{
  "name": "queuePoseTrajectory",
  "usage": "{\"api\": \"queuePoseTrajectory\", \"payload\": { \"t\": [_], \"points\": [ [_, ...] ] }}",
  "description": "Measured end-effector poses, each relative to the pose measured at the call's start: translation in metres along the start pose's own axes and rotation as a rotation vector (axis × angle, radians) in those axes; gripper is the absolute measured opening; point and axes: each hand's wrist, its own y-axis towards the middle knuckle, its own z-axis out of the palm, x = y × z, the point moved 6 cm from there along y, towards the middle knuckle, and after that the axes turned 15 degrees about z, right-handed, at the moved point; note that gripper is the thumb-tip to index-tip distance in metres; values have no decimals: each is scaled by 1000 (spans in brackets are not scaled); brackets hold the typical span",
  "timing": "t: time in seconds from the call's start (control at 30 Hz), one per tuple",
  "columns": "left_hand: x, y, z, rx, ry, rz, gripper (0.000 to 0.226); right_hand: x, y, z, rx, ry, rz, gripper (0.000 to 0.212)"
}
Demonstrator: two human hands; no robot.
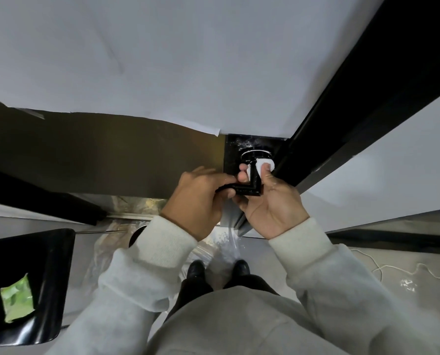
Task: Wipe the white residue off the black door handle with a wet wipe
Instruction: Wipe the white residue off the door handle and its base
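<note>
The black door handle (249,190) is an L-shaped lever sticking out of a round rose (254,152) on the black door edge. White residue shows on the rose rim and on the black plate just above it. My left hand (201,198) is closed around the lever's free end. My right hand (272,201) pinches a small white wet wipe (261,166) against the handle's neck, thumb on top of the wipe. Part of the lever is hidden under my left fingers.
White paper (162,60) covers the door above the handle. A black door frame (354,98) runs diagonally at the right. A black stool (29,285) at the lower left carries a green wipe packet (16,299). Clear plastic lies on the floor near my shoes (219,271).
</note>
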Motion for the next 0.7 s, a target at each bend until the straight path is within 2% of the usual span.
{"api": "queuePoseTrajectory", "payload": {
  "t": [0.1, 0.2, 0.3, 0.37, 0.47, 0.57, 0.63, 0.7],
  "points": [
    [3, 0, 2, 9, 12, 9, 18, -5, 6, -3, 24, -18, 56, 35],
    [5, 0, 4, 25, -1, -3, 17, 2, 4, -2, -6, -81, 7, 29],
    [8, 0, 7, 33, 2, 10, 17, 15, 4, 0, -286, -397, -127, 21],
    [8, -1, 9, 41, 24, 14, 18, 21, 2, 4, -489, -662, -273, 29],
    [2, -2, 7, 51, 79, 17, 21, 22, -7, 18, -642, -871, -423, 30],
    [3, -1, 7, 71, 85, 23, 24, 21, -8, 19, -666, -827, -364, 20],
    [4, -1, 8, 88, 83, 22, 24, 18, -5, 15, -576, -580, -164, 15],
    [5, -1, 8, 91, 72, 19, 29, 14, -3, 16, -399, -326, 66, 13]
  ]
}}
